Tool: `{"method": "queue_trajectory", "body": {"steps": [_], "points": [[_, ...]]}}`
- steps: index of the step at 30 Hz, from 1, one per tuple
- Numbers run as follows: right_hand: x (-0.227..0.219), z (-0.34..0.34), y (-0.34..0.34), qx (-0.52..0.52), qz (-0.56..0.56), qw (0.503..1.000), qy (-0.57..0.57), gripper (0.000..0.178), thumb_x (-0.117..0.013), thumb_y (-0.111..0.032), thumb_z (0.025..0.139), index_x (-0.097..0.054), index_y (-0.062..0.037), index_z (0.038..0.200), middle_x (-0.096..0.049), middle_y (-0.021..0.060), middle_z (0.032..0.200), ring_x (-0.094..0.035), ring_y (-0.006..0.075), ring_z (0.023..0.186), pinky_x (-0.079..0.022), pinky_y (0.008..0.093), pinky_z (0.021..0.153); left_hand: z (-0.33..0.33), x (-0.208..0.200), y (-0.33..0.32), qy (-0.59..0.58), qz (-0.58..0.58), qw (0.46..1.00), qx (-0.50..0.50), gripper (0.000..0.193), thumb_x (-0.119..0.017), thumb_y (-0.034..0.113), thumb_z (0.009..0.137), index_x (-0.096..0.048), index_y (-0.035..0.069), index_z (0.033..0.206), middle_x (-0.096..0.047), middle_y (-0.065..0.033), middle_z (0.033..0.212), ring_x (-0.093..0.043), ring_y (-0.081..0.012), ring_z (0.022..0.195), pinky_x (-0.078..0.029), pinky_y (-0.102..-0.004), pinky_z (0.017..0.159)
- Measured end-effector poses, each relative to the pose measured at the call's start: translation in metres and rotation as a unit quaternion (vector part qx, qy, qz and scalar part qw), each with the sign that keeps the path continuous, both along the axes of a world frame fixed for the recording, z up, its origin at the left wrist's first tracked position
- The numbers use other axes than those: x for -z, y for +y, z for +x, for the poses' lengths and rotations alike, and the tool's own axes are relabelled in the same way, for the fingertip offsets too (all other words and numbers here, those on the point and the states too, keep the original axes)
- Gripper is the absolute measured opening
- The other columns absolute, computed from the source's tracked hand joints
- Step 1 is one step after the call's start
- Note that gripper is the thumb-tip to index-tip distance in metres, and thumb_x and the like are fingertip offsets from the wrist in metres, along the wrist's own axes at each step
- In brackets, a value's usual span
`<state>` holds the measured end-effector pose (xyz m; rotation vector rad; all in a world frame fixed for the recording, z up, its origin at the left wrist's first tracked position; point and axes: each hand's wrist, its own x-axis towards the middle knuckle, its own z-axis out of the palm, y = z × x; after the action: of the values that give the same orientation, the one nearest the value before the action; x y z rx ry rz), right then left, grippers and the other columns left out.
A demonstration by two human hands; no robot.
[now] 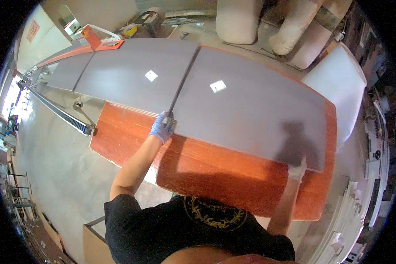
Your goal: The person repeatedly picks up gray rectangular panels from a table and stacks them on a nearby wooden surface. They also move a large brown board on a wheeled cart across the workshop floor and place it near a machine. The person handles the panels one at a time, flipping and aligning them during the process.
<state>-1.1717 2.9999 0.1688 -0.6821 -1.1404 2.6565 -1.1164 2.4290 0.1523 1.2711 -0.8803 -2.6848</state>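
A large grey panel lies on an orange-red table, with a small white label on its top. My left hand, in a pale blue glove, grips the panel's near left corner. My right hand, in a white glove, holds the near right corner. A second grey panel with its own white label lies just to the left, a narrow dark gap between the two. A third, smaller grey panel sits further left.
A metal rail with a clamp runs along the left over a grey floor. Pale dust-collector bags and a white bin stand behind the table. A white machine cabinet is at the right.
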Motion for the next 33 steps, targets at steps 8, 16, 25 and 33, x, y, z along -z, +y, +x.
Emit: {"method": "queue_trajectory", "body": {"steps": [8, 16, 25, 33], "points": [[0.087, 0.096, 0.237, -0.105, 0.167, 0.980, 0.007, 0.038, -0.053, -0.031, 0.086, -0.051, -0.0093, 0.117, -0.054, 0.0086, 0.114, -0.049, 0.0279, 0.104, -0.040, 0.0440, 0.089, 0.026, -0.053, 0.145, 0.063, -0.324, 0.926, 0.182, 0.026, -0.060, 0.032, 0.080, -0.060, 0.007, 0.087, -0.055, -0.0024, 0.073, -0.050, -0.0120, 0.065, -0.044, -0.0287, 0.055], [0.095, 0.175, 0.296, -0.183, 0.140, 0.973, -0.016, 0.021, -0.057, -0.026, 0.085, -0.058, -0.0068, 0.093, -0.057, 0.0037, 0.088, -0.052, 0.0193, 0.081, -0.045, 0.0367, 0.077, 0.109, -0.042, 0.245, -0.050, -0.203, 0.942, 0.262, 0.037, -0.062, 0.034, 0.084, -0.054, 0.004, 0.104, -0.057, -0.0046, 0.091, -0.054, -0.0131, 0.085, -0.044, -0.0245, 0.075], [0.034, 0.249, 0.259, -0.075, -0.070, 0.983, -0.149, 0.020, -0.057, -0.031, 0.085, -0.060, -0.0111, 0.086, -0.060, 0.0018, 0.085, -0.054, 0.0182, 0.079, -0.047, 0.0363, 0.076, 0.199, -0.012, 0.270, 0.015, -0.224, 0.956, 0.190, 0.024, -0.062, 0.026, 0.084, -0.059, 0.004, 0.094, -0.056, 0.0027, 0.085, -0.049, -0.0067, 0.077, -0.041, -0.0209, 0.070], [0.037, 0.364, 0.255, -0.108, -0.066, 0.984, -0.128, 0.025, -0.052, -0.032, 0.087, -0.060, -0.0102, 0.096, -0.062, 0.0051, 0.099, -0.057, 0.0196, 0.090, -0.047, 0.0372, 0.082, 0.307, -0.015, 0.282, 0.058, -0.251, 0.948, 0.190, 0.030, -0.060, 0.024, 0.086, -0.053, 0.000, 0.102, -0.058, -0.0012, 0.091, -0.050, -0.0069, 0.079, -0.043, -0.0205, 0.067]]}}
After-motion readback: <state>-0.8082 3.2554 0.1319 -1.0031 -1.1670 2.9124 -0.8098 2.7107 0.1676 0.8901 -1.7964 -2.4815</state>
